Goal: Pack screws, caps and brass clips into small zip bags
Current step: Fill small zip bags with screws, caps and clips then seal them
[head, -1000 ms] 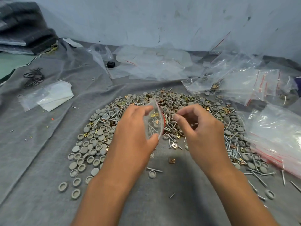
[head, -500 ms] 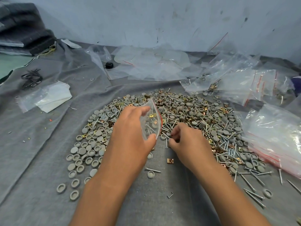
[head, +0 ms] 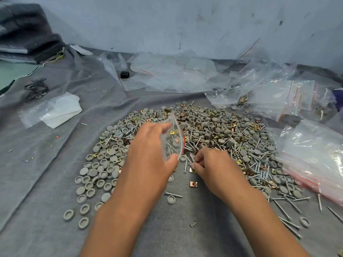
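On my feed, item by item:

- Left hand [head: 148,154]: grasps a small clear zip bag [head: 172,139], thumb under its lower edge and fingers along its top; bag held up over the near edge of the pile, red zip strip toward the right hand, mouth bowed apart. I see screws and brass clips inside it.
- Right hand [head: 213,166]: down on the grey cloth [head: 46,182] at the near edge of the pile, fingertips curled and pinching screws [head: 192,158] just beside the bag's lower corner.
- Pile of grey caps [head: 104,158], screws and brass clips [head: 219,140]: middle of the cloth, caps mostly on the left side, screws and clips on the right.
- One loose brass clip [head: 193,184]: on the cloth near the right wrist, apart from the pile.
- Clear bags [head: 315,154]: along the cloth's right edge; more lie at the far edge by the wall [head: 185,19].
- Folded dark fabric [head: 27,34]: far left corner
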`<state>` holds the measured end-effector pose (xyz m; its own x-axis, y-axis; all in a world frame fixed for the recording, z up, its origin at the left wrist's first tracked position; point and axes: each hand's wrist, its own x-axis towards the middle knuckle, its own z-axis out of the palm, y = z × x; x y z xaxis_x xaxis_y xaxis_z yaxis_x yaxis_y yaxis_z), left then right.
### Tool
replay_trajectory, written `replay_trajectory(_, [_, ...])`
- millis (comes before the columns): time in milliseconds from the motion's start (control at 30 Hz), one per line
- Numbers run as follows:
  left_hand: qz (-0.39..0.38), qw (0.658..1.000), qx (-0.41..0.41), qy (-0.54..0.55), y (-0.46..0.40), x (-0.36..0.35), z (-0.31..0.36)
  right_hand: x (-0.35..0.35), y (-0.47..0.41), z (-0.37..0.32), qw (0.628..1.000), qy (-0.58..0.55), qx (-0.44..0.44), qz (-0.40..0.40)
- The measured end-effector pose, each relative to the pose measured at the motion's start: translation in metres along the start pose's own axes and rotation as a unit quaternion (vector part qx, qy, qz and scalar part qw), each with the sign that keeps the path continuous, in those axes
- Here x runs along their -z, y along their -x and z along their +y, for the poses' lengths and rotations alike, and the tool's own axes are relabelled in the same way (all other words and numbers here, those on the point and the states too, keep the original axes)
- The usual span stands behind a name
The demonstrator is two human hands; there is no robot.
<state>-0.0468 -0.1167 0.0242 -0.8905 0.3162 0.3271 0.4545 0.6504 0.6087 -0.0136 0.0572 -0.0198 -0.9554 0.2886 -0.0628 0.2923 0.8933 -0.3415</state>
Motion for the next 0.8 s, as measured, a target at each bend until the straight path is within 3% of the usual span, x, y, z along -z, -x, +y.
replay_trajectory(400, [-0.001, 1.0, 0.003, -0.011, 0.0, -0.001, 0.003, 0.002, 0.009, -0.004, 0.994, 0.104, 0.045, 0.005])
replay_trajectory(567, [-0.006, 1.0, -0.003, 0.0, 0.0, -0.002, 0.004, 0.013, 0.005, 0.006, 0.991, -0.128, 0.023, -0.014])
replay_trajectory(633, [-0.007, 1.0, -0.006, 0.003, 0.001, -0.002, 0.004, 0.019, 0.005, 0.007, 0.978, -0.205, 0.036, 0.023])
replay_trajectory(800, [-0.01, 1.0, -0.011, 0.003, 0.001, -0.003, 0.005, 0.026, 0.007, 0.007, 0.954, -0.274, 0.059, 0.11])
